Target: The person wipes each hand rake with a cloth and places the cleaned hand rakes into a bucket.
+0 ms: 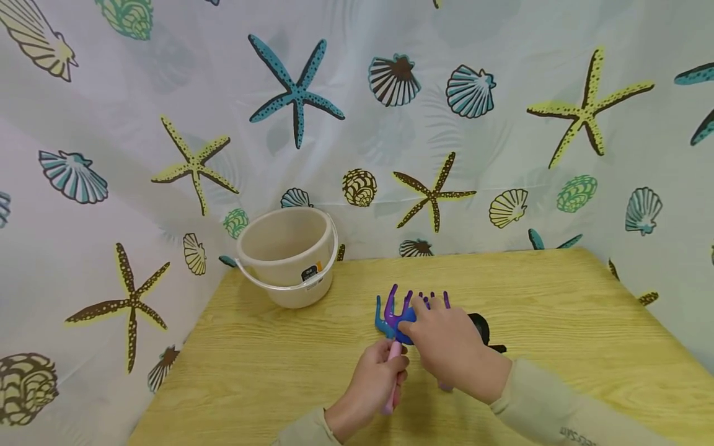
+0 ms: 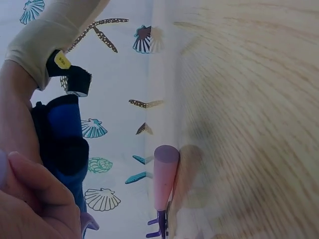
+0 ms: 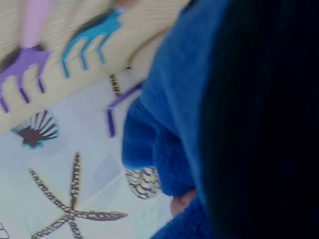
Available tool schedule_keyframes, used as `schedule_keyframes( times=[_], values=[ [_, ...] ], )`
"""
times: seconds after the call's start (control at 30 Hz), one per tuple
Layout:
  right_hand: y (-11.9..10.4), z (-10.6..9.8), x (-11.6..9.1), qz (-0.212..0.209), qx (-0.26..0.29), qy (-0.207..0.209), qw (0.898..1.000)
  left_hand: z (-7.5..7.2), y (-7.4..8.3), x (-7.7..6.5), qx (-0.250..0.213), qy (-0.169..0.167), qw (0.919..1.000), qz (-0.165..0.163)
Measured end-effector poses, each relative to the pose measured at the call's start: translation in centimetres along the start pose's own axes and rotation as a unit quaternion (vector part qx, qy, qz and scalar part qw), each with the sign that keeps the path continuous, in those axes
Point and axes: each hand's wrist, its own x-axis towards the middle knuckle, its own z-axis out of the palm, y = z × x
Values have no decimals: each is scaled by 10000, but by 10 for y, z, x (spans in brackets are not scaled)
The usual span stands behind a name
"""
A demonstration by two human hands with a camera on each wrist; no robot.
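Observation:
My left hand [image 1: 375,378] grips the pink handle of a small hand rake [image 1: 393,354], its purple tines pointing up and away. With my right hand [image 1: 449,347] I hold a blue cloth [image 3: 167,109] against the rake's head, and one purple tine sticks out past the cloth in the right wrist view. Behind the held rake a blue hand rake [image 3: 92,42] lies on the table. Another purple hand rake with a pink handle [image 2: 165,179] lies to the right, partly hidden by my right hand in the head view.
A beige bucket [image 1: 284,285] with its handle hanging down in front stands at the back left of the wood-grain table [image 1: 268,371]. A white curtain [image 1: 357,136] printed with starfish and shells surrounds the back and sides. A black device [image 2: 79,80] is on my right wrist.

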Motion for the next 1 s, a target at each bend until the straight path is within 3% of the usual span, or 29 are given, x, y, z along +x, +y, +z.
schedule_keyframes(
  times=[0.3,0.53,0.63,0.77,1.0],
  values=[
    [12,34,9,352,-748,996,9916,4,-3,-5,179,-147,9996,167],
    [19,38,14,503,-893,1504,9833,7,-4,-4,-89,-54,9999,-79],
    [22,36,13,643,-708,1404,9855,8,-5,-5,-258,-1,9996,-91],
    [22,29,9,740,-156,941,9927,8,-5,-5,-326,83,9994,-58],
    [11,19,0,449,691,511,9953,2,1,3,-345,255,9991,-4]
  ],
)
